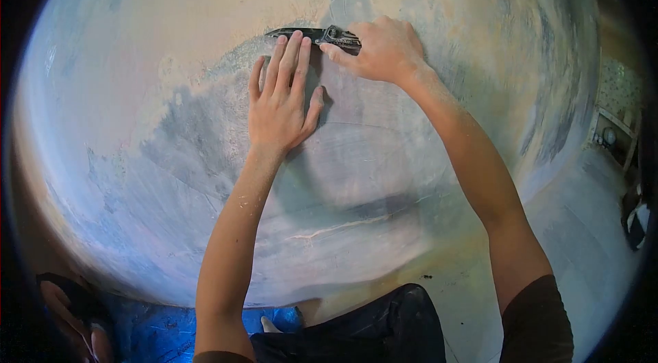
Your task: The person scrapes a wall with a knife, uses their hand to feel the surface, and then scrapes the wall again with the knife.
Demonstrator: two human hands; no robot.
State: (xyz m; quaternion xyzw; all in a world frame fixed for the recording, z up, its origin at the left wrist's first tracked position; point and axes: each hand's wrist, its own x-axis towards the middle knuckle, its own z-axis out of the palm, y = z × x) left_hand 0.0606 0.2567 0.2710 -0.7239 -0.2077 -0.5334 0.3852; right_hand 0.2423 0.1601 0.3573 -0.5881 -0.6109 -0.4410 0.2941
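Note:
A black folding knife (336, 38) with its blade out lies against the painted wall (205, 116), the tip pointing left. My right hand (387, 48) is wrapped round its handle. With fingers stretched out, my left hand (281, 96) rests its fingertips on the blade near the middle. The wall surface shows patches of cream, grey and pale blue, with rough, scraped-looking spots around the blade. Pale dust or flakes cling to both forearms.
A blue plastic sheet (154, 329) covers the floor at lower left, beside part of another person (75, 315). My dark-trousered leg (370, 329) is at the bottom. Small dark bits lie on the light floor (466, 294). A frame-like object (612, 131) stands at far right.

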